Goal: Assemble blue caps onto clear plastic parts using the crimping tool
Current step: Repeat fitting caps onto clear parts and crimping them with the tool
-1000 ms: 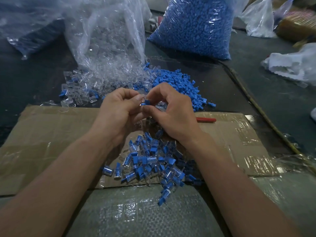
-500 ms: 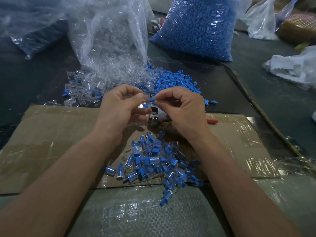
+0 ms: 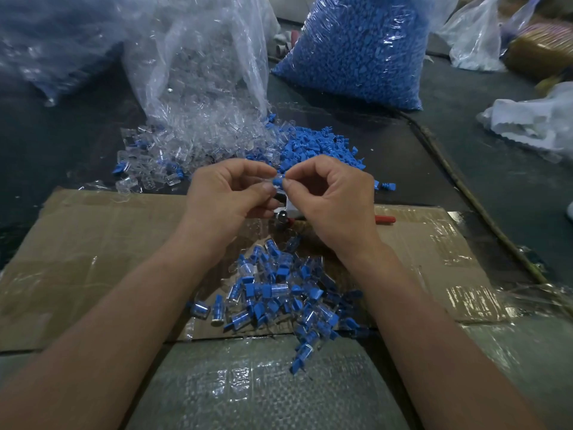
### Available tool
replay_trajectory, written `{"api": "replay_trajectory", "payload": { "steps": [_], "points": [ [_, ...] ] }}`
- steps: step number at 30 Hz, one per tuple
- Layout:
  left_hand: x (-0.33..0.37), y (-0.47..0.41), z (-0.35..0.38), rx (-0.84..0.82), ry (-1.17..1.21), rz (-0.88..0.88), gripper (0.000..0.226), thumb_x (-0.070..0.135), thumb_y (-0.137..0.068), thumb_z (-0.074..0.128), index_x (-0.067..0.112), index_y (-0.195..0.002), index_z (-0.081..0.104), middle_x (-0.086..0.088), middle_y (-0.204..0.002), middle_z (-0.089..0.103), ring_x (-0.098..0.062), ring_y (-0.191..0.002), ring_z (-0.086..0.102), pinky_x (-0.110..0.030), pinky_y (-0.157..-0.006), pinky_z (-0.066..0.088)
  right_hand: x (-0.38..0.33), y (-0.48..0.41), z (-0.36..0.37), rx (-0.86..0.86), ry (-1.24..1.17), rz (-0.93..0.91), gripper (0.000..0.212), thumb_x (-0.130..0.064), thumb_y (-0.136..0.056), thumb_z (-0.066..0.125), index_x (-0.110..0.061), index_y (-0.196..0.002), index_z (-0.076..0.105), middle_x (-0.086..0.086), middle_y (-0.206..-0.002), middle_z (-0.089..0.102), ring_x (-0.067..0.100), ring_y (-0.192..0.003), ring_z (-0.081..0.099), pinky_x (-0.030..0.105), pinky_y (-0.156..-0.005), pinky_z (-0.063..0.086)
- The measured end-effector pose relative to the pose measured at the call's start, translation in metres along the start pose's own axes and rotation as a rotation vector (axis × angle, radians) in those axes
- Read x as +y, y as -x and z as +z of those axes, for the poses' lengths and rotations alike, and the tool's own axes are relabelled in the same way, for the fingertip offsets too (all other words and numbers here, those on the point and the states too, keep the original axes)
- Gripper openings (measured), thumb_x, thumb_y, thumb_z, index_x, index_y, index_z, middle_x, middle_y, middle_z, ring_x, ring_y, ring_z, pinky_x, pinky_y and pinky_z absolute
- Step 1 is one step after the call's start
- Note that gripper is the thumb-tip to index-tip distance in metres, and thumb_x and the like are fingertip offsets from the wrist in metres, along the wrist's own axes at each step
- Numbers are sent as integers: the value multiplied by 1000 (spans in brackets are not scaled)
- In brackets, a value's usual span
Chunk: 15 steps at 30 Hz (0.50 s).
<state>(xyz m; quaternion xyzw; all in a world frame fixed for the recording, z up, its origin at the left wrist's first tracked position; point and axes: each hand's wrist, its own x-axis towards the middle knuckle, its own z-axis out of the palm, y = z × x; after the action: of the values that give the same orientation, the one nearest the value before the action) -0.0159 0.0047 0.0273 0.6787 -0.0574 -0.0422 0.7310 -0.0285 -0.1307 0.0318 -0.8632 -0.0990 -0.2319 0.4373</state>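
Pinching a blue cap point(image 3: 277, 181) between the fingertips of both hands, a person works just above a crimping tool point(image 3: 286, 209) on a taped cardboard sheet point(image 3: 93, 243).
The left hand point(image 3: 228, 193) and right hand point(image 3: 336, 193), pressed tightly together a second ago, have drawn slightly apart, uncovering the tool's metal head. A pile of capped parts point(image 3: 279, 293) lies between the forearms, with loose blue caps point(image 3: 313, 147) and clear plastic parts point(image 3: 198, 141) beyond.
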Motion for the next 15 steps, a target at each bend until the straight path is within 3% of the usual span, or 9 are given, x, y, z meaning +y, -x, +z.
{"api": "replay_trajectory", "payload": {
  "steps": [8,15],
  "points": [
    [1,2,0,-25,-79,78,20,-3,-79,62,17,-81,64,6,-61,68,-6,-58,65,-13,-55,51,0,-1,-1,-69,-51,0,10,-13,-76,73,-9,-84,69,-16,-72,59,-3,-67,58,11,-67,48],
    [2,3,-3,-52,-12,71,16,-2,-78,62,14,-82,63,1,-65,70,-12,-60,67,-17,-56,52,2,-1,-4,-155,-230,106,19,-15,-76,71,-26,-87,61,-12,-84,64,3,-80,64,18,-76,52]
  ]
}}
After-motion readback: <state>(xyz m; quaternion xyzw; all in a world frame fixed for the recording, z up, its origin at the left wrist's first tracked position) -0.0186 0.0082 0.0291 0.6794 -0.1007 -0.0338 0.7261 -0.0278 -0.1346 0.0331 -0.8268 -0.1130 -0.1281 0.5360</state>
